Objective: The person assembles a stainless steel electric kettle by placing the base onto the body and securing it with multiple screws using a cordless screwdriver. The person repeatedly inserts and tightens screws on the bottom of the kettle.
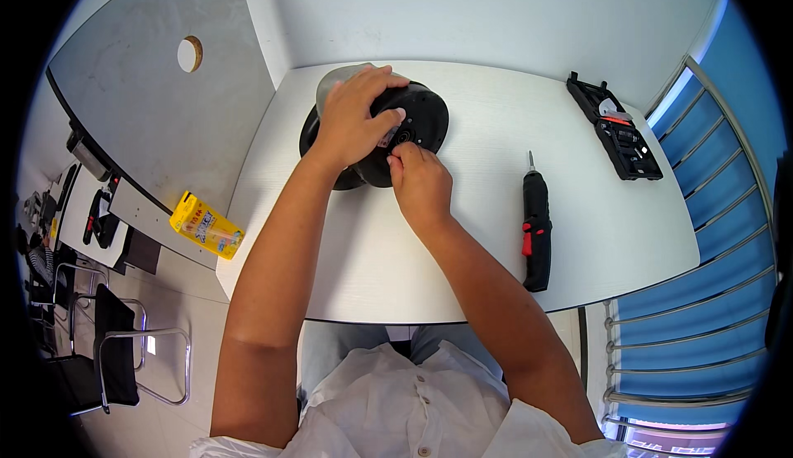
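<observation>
While the left hand [351,119] grips the round black device [417,119] at the far-left of the white worktop [611,235], the right hand [420,184] pinches at its near face. Electric screwdriver [536,231] lies right; bit case [615,128] far-right.

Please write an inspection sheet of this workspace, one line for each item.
Surface: white table, mostly bare.
Job's things: round black device with a grey part, at the table's far left.
Clutter: black and red electric screwdriver lying flat; open black bit case at the far right corner.
Grippers: left hand grips the device from above; right hand pinches at its near face.
Cables: nothing seen.
Surroundings: yellow box on a grey desk, metal chair, blue blinds.
</observation>
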{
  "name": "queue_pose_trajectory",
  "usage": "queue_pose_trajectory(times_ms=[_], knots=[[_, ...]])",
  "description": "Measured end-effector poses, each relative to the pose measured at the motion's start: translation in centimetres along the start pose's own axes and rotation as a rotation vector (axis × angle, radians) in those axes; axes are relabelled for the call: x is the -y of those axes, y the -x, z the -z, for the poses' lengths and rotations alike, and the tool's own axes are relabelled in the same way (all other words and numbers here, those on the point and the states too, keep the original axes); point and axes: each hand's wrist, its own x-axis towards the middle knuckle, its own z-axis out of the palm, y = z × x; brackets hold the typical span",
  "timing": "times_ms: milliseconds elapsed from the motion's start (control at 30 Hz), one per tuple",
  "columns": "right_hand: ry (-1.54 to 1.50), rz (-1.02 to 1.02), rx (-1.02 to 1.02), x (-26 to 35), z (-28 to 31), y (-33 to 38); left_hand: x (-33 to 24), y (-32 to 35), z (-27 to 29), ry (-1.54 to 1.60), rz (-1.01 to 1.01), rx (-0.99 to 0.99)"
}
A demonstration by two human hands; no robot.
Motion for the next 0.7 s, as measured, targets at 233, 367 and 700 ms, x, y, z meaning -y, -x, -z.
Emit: queue_pose_trajectory(times_ms=[233, 367, 700], knots=[[0.092, 0.068, -0.006, 0.21, 0.23, -0.21, -0.15, 0.14, 0.00, -0.002, 0.006, -0.001], [0.133, 0.108, -0.016, 0.18, 0.20, -0.31, -0.12, 0.12, -0.01, -0.023, 0.000, 0.000], [0.255, 0.075, 0.033, 0.36, 0.22, -0.47, -0.25, 0.17, -0.07, -0.013, 0.010, -0.003]])
